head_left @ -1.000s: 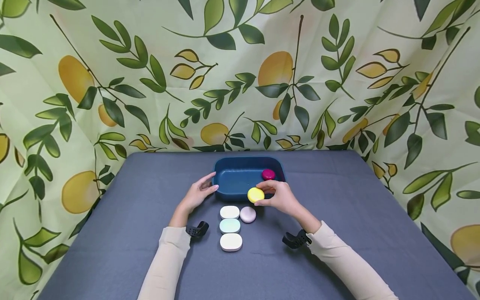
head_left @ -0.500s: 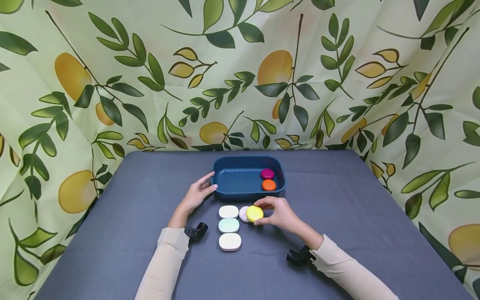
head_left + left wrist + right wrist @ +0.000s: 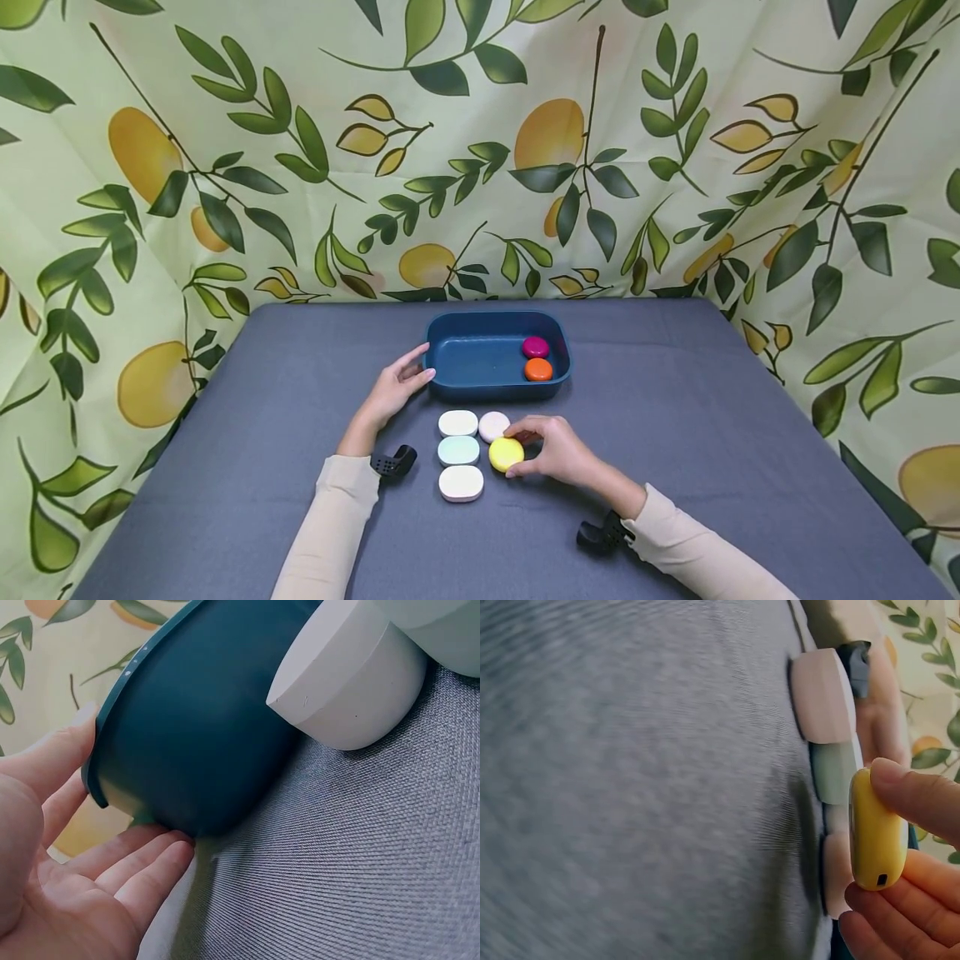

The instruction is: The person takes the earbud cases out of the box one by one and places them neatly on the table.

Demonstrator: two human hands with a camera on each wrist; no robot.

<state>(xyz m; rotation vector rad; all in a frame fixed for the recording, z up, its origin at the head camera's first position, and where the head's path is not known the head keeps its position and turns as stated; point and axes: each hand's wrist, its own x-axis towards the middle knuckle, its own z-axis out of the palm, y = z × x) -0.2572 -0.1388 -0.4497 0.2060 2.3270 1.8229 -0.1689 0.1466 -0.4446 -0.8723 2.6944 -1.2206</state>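
Note:
A round yellow disc (image 3: 506,455) with a small dark slot in its edge is pinched between the thumb and fingers of my right hand (image 3: 555,452). It is just in front of a pale pinkish round disc (image 3: 493,426) and right of a mint oval case (image 3: 458,451). Whether it touches the table cannot be told. My left hand (image 3: 387,395) is at the left end of the dark blue tray (image 3: 487,392), its extended fingers touching the wall and rim. Inside the tray, at the right, lie a magenta disc (image 3: 536,347) and an orange disc (image 3: 538,369).
Two white oval cases, one behind (image 3: 457,422) and one in front (image 3: 461,483) of the mint one, form a column with it before the tray. Grey-blue cloth (image 3: 645,375) covers the table. A leaf-patterned curtain (image 3: 480,167) hangs behind and at the sides.
My right hand has carried the yellow disc from the tray's front rim toward me, past the pale disc. The orange disc in the tray has come into view. The left hand has hardly moved.

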